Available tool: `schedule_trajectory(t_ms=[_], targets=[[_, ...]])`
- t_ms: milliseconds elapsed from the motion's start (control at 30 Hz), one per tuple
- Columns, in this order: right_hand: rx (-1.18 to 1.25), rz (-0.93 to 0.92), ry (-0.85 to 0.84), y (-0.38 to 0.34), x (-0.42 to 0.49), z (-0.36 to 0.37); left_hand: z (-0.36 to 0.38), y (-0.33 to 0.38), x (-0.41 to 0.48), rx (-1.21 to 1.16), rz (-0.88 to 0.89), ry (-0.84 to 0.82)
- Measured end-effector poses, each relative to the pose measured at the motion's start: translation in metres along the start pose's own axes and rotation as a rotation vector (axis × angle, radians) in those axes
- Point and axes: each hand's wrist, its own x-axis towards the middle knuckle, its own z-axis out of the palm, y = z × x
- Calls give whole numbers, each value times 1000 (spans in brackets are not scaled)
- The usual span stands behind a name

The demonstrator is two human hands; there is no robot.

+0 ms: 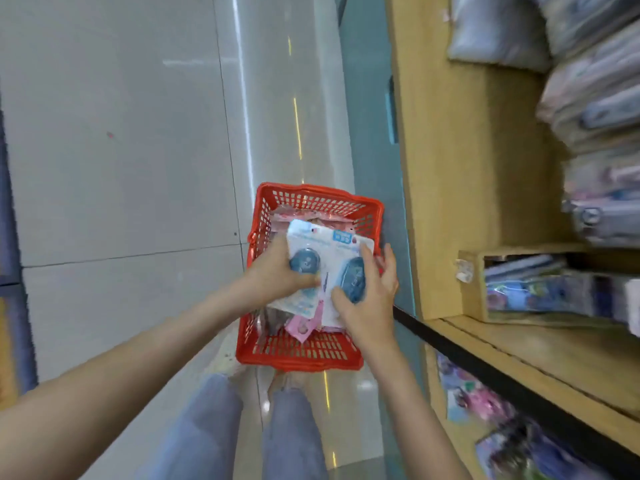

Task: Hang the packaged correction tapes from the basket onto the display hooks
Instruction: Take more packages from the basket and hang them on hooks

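1. The left hand (pixel 277 268) grips one packaged correction tape, the left package (pixel 306 242). Its thumb is pressed across the front and its fingers are curled behind the card.
2. The right hand (pixel 367 306) clamps a second one, the right package (pixel 346 251). The thumb sits on the lower front and the fingers wrap the right edge.
3. Each package is a white card with blue printing at the top and a clear blister over a blue, rounded tape dispenser. The two cards touch and overlap slightly at the middle.
4. Both packages are held up just above the basket (pixel 298 358), not on any hook.
5. The basket is red plastic with slotted walls and stands on the pale tiled floor (pixel 121 168), in front of the person's legs (pixel 207 427).
6. Inside it lie more flat packs, among them pink packs (pixel 301 329) and white ones. Their details are blurred.
7. To the right is a wooden shelf unit (pixel 485 341). A wooden box (pixel 471 289) on it holds upright packaged goods, too smeared to identify.
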Motion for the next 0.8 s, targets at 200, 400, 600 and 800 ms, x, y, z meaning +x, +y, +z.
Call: schedule_trajectory(t_ms=[200, 400, 600, 800], targets=[[-1, -122, 136, -118, -82, -101, -46, 138, -109, -264, 102, -244], [-37, -245, 345, -192, -181, -185, -48, 244, -218, -367, 235, -426], [-64, -247, 548, -227, -305, -269, -2, 316, -334, -304, 514, -517], [-123, -248, 742, -249, -425, -349, 54, 366, -446, -312, 668, -752]])
